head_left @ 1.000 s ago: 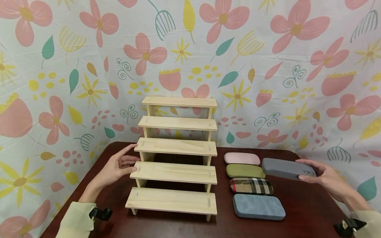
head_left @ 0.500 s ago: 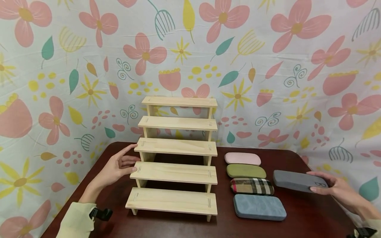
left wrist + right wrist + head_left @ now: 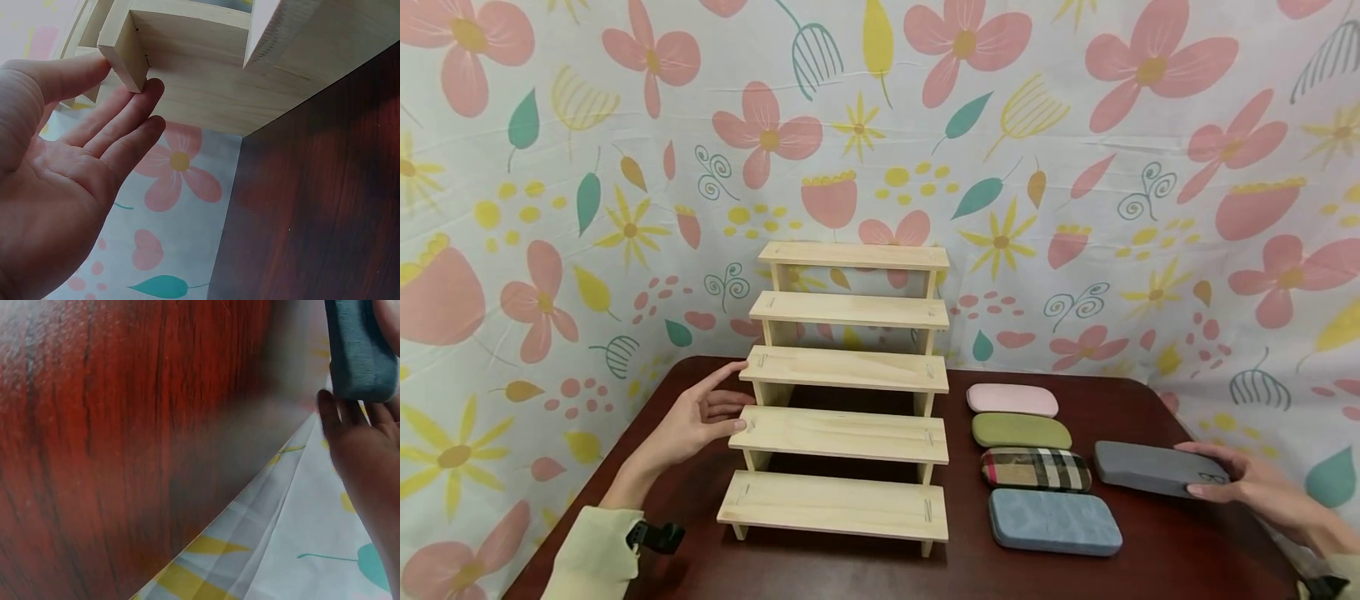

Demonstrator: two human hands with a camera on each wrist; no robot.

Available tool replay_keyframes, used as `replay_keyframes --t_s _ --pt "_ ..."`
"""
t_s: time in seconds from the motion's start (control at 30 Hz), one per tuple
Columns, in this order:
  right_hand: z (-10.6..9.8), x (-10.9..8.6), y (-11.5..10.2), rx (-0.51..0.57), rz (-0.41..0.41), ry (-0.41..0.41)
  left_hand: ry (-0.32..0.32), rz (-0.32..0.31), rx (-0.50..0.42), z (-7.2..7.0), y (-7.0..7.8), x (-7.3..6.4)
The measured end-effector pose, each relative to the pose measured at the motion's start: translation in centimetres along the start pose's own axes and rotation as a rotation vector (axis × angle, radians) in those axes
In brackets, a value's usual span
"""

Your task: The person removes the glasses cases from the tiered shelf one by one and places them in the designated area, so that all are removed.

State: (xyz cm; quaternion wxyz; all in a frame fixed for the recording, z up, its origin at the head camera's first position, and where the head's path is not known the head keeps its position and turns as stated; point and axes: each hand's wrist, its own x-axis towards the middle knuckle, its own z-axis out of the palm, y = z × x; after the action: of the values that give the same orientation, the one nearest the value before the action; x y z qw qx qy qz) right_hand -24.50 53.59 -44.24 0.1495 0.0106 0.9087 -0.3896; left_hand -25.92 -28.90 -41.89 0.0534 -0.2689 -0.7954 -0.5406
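Note:
A stepped wooden display rack (image 3: 842,433) stands on the table. At its left side is my left hand (image 3: 688,429), index fingertip touching the third step and thumb touching the step below. The left wrist view shows that hand (image 3: 69,162) with extended fingers beside a board's end (image 3: 125,53). My right hand (image 3: 1255,483) grips the right end of a grey glasses case (image 3: 1157,468) between thumb and fingers. In the right wrist view the case (image 3: 362,356) is partly cut off; whether it touches the table cannot be told.
Left of the held case, glasses cases lie in a column: pink (image 3: 1012,400), green (image 3: 1021,430), plaid (image 3: 1036,468) and blue (image 3: 1055,522). The dark red table (image 3: 820,575) ends against a flower-print cloth (image 3: 880,125) behind and at the sides.
My right hand has moved the grey glasses case rightward and down, away from the green and plaid cases. The last half second shows only a slight lowering. My left hand stays at the rack.

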Motion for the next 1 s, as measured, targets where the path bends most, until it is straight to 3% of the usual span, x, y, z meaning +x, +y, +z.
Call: replay_keyframes --t_s 0.47,0.8,1.0 --pt "0.3 0.4 0.6 -0.065 -0.059 -0.027 -0.005 0.0 -0.001 0.1 0.0 -0.1" --pt "0.3 0.3 1.1 -0.022 -0.064 -0.036 -0.009 0.014 0.004 -0.1 -0.1 0.1" --pt "0.2 0.3 0.9 -0.051 -0.09 -0.032 -0.007 0.018 0.003 -0.1 0.1 0.0"
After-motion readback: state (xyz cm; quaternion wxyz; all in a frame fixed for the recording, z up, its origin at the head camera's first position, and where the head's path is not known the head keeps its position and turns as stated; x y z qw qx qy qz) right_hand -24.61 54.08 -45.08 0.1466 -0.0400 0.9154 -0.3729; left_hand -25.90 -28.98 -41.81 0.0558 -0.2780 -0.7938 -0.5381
